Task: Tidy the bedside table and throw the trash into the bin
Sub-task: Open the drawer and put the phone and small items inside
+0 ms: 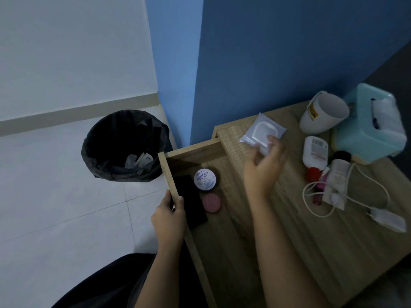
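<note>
My right hand [264, 165] pinches the near corner of a white wet-wipe pack [260, 131] at the back left of the wooden bedside table [311, 241]. My left hand [170, 215] grips the front edge of the pulled-out drawer [169, 174]. Inside the drawer lie a white round jar [204, 179], a pink round tin [211, 202] and a flat black item [189, 203]. A bin lined with a black bag [124, 145] stands on the floor to the left, with pale scraps in it.
On the table's right side stand a white mug [322, 112] and a teal tissue box [369, 127]. Nearer lie a white bottle with a red cap [314, 154], a tube [337, 174] and a white charger cable [347, 196]. Blue wall behind; pale tiled floor left.
</note>
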